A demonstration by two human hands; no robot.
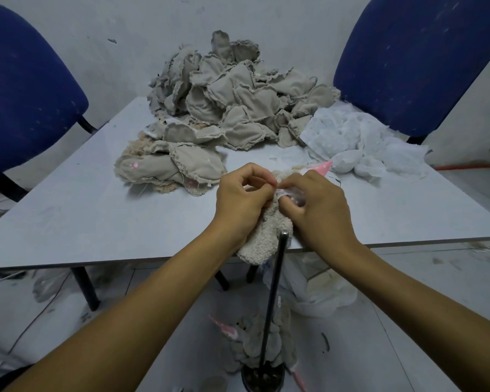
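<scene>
- The left hand (242,200) and right hand (317,205) meet at the near edge of the counter (96,216), at 6 o'clock from the grey fabric pile (232,100).
- The curled fingers (259,172) of both hands pinch the top of the cream fleece piece (263,241), which droops over that edge.
- A black rod (275,292) rises from the floor; its tip shows against the fleece at 4 o'clock.
- White netting (351,137) lies at 2 o'clock from the hands.

Cream fleece toy (262,244), blue chairs (416,60)
</scene>
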